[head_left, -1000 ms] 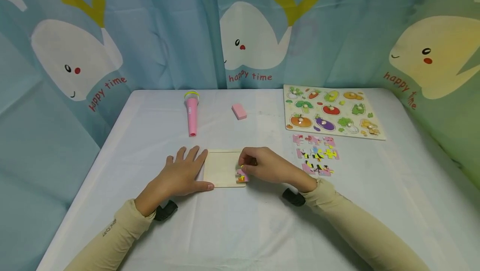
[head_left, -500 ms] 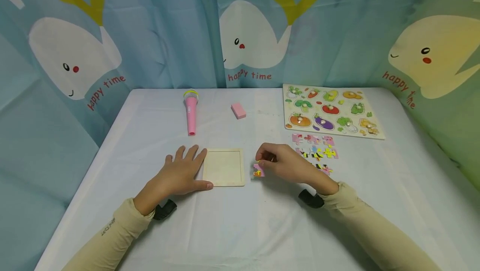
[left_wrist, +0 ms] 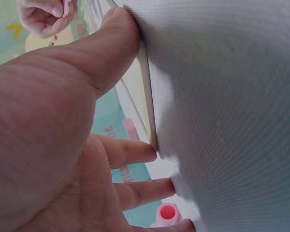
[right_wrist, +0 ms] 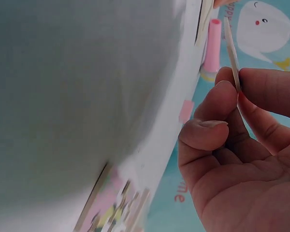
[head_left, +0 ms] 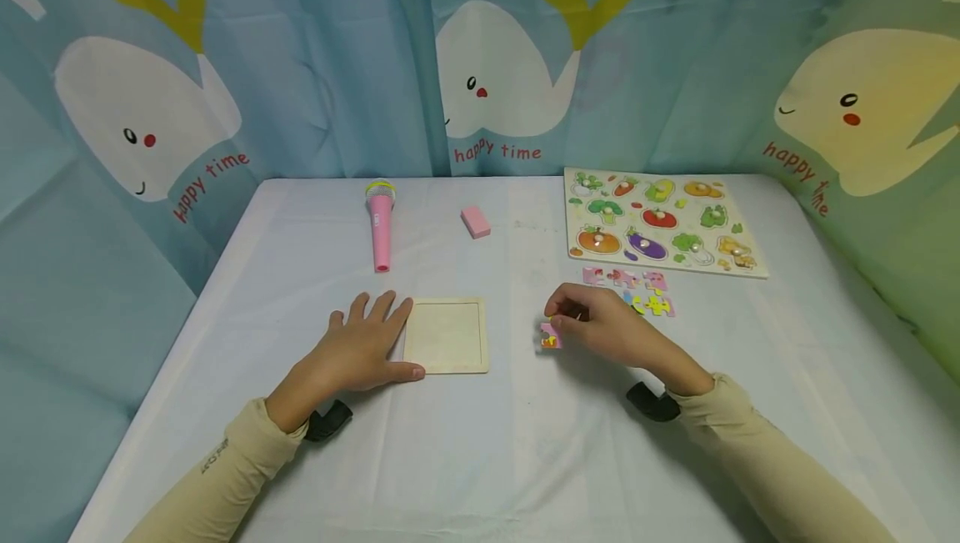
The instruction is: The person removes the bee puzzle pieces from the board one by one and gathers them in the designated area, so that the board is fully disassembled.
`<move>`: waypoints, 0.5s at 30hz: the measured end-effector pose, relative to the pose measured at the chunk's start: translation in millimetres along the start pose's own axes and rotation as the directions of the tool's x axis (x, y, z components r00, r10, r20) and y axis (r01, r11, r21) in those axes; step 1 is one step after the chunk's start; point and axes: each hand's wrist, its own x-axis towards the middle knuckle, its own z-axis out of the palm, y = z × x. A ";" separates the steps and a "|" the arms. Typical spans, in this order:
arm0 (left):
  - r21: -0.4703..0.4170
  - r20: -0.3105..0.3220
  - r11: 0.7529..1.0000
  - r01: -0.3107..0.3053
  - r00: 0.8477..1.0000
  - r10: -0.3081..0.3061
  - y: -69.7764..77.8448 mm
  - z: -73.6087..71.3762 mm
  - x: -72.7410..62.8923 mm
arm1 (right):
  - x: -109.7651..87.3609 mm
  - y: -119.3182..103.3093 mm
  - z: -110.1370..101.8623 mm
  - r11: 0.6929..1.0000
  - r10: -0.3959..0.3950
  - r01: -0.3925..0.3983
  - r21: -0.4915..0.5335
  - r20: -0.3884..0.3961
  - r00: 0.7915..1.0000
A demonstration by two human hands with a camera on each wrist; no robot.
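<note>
My left hand (head_left: 360,351) lies with spread, straight fingers at the left edge of a square wooden puzzle tray (head_left: 446,336); thumb and forefinger touch its corners. The tray's recess is bare wood. To the right of the tray, my right hand (head_left: 607,324) pinches a pink jigsaw piece (head_left: 551,336) between thumb and forefinger, held above the tablecloth. In the right wrist view this jigsaw piece (right_wrist: 232,55) is seen edge-on. Several more jigsaw pieces (head_left: 622,278) lie in rows on the table, partly hidden behind the right hand.
A wooden vegetable peg puzzle (head_left: 678,230) lies at the back right. A pink toy microphone (head_left: 382,230) and a small pink block (head_left: 476,222) are at the back of the white-covered table. Blue whale-print curtains (head_left: 337,67) hang behind and at the sides.
My right hand has moved right, carrying the jigsaw piece from over the tray's right edge to between the tray and the loose pieces. The left hand has stayed in place.
</note>
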 end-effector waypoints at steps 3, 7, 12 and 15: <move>0.003 0.000 1.000 -0.001 1.000 0.001 0.3 -0.2 0.0 | -4.6 4.2 -4.9 1.000 0.014 -0.014 -0.007 -0.016 1.000; 0.009 0.000 1.000 0.000 1.000 0.000 0.8 -0.7 0.1 | -11.1 10.1 -12.2 0.999 0.046 -0.047 -0.021 -0.031 0.998; 0.008 -0.003 1.000 -0.002 1.000 0.002 0.9 -1.1 -0.4 | -20.5 16.2 -21.7 0.995 0.101 -0.101 -0.013 -0.036 0.994; 0.005 -0.003 1.000 0.000 1.000 0.000 0.5 -0.4 -0.3 | -26.0 19.6 -26.5 0.992 0.127 -0.127 -0.002 -0.040 0.991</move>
